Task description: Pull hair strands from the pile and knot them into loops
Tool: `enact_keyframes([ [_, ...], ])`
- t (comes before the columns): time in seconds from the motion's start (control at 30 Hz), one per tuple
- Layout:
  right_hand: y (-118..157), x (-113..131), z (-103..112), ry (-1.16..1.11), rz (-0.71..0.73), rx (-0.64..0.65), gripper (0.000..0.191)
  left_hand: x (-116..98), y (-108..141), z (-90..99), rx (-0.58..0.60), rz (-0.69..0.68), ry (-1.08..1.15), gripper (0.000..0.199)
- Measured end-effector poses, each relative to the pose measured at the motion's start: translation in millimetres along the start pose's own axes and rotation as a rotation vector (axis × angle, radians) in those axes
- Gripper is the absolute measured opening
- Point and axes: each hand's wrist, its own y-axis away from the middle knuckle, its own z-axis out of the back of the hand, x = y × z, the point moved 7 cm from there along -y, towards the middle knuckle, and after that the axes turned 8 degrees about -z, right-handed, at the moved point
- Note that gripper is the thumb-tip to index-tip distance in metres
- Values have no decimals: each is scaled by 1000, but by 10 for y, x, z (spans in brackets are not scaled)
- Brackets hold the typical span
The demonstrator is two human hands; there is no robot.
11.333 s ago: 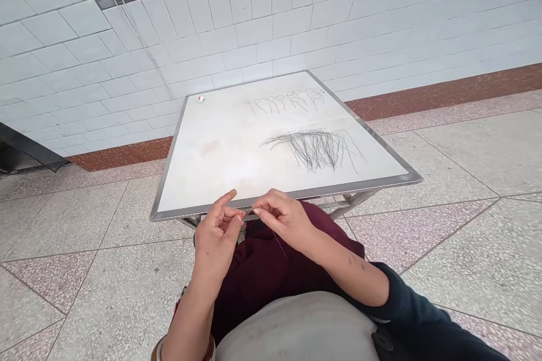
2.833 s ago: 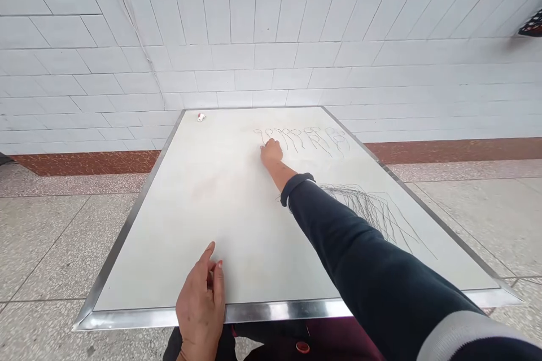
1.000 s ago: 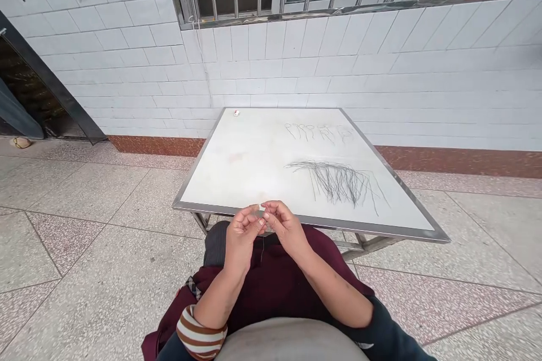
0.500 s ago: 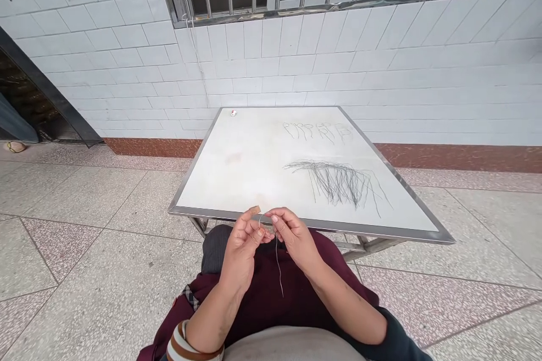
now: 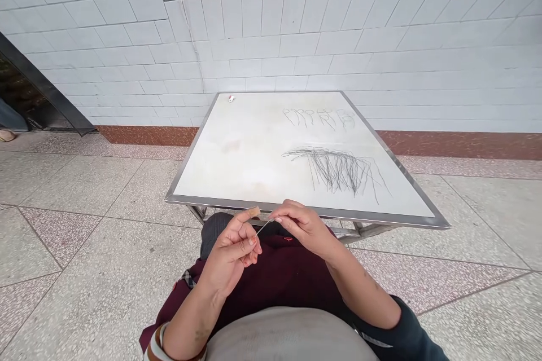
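A thin, pale wire-like strand (image 5: 264, 228) runs at a slant between my two hands, above my lap and just in front of the table's near edge. My left hand (image 5: 231, 251) pinches its lower end between thumb and fingers. Tan tape (image 5: 254, 212) wraps the tip of the left index finger, which points outward. The upper end sits in the fingertips of my right hand (image 5: 307, 228). Beyond them, on the white tabletop (image 5: 228, 172), lies a loose pile of thin dark strands (image 5: 339, 169). Farther back is a row of several strands with looped ends (image 5: 317, 117).
A metal frame (image 5: 237, 203) edges the table. A small white and red item (image 5: 231, 99) lies at its far left corner. Behind stands a white tiled wall (image 5: 271, 39) with a barred window. At far left, part of a person's leg (image 5: 11, 118) shows by a doorway.
My hands have moved apart, and the strand is now stretched between them instead of hanging down below the fingers. The view has tipped downward a little.
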Motion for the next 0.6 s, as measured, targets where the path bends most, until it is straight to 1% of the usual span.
enact_keyframes([
  [0.17,34,96,1,101,153,33,22,34,89,22,0,72,-48,46],
  [0.3,65,135,4,124,240,37,21,19,135,27,44,84,-177,47],
  [0.43,91,123,-45,180,255,87,22,3,187,51,87,83,-309,46],
  [0.6,122,107,-102,211,263,123,24,14,251,122,110,91,-387,46],
])
